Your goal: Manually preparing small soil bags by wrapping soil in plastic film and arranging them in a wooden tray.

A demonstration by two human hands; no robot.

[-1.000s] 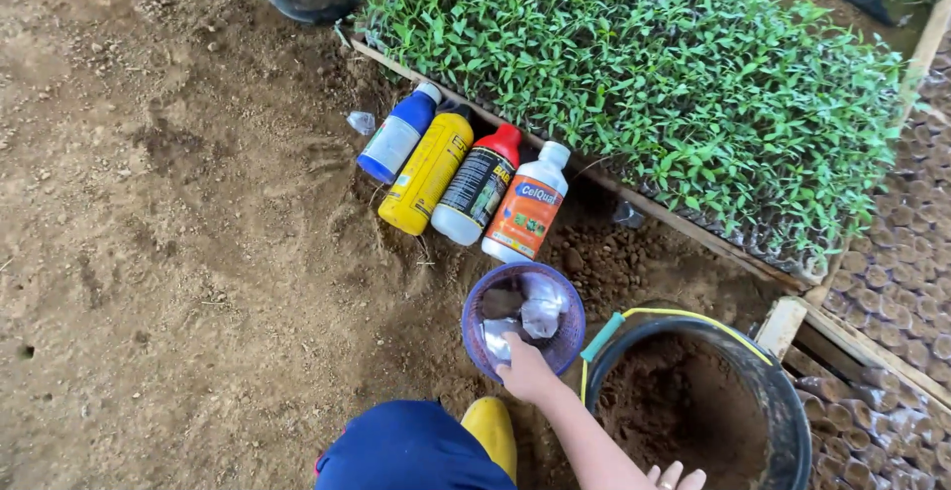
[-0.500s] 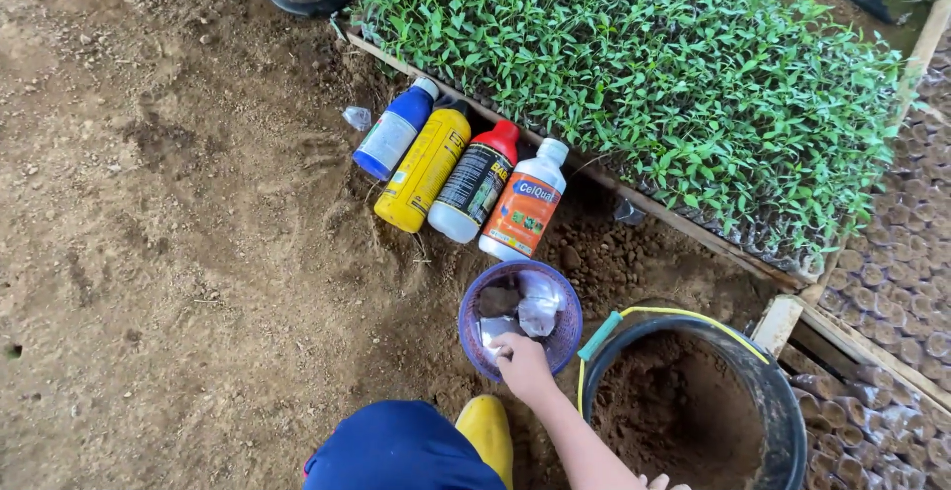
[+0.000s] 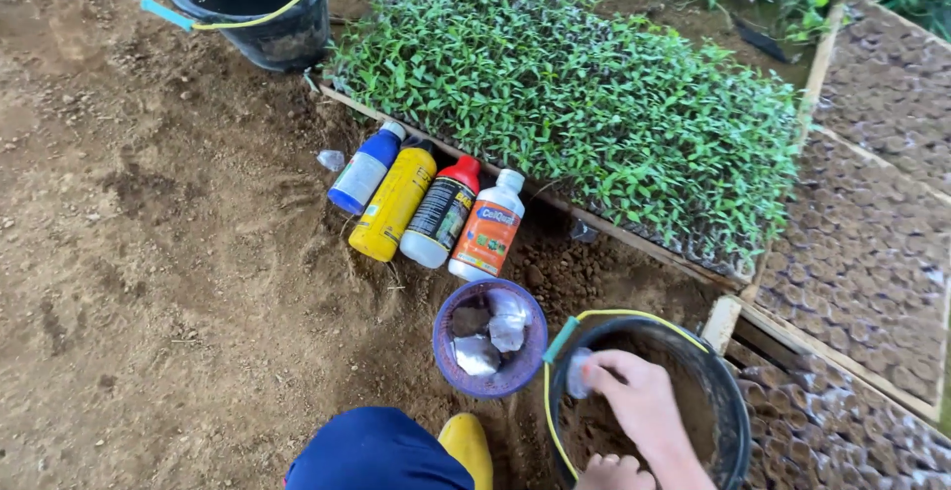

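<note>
From my remote seat, scanning from the left: bare brown soil [image 3: 149, 252], then a black bucket with a yellow handle [image 3: 253, 0] at the top edge, standing apart from everything else. Next comes a row of four bottles lying against the wooden edge of the seedling tray [image 3: 594, 113]: a blue bottle [image 3: 365, 168], a yellow bottle [image 3: 393, 203], a black bottle with a red cap [image 3: 443, 215] and an orange-labelled white bottle [image 3: 487, 226], each touching its neighbour. Just below them sits a purple bowl [image 3: 458, 359] with small pale packets [image 3: 492, 336] in it.

Right beside the bowl is the near black bucket [image 3: 728, 411], soil inside. My right hand [image 3: 634, 401] is over it, fingers curled round a small pale packet [image 3: 578, 371] held just inside the bucket's left rim. My left hand [image 3: 614, 472] shows only as fingertips at the bottom edge; I cannot tell whether it grips anything.

To do this well, I judge I should keep the packet low and inside the rim so nothing spills onto the ground, and steady the bucket with the other hand. Farther right lie trays of soil-filled cells [image 3: 872, 213].
</note>
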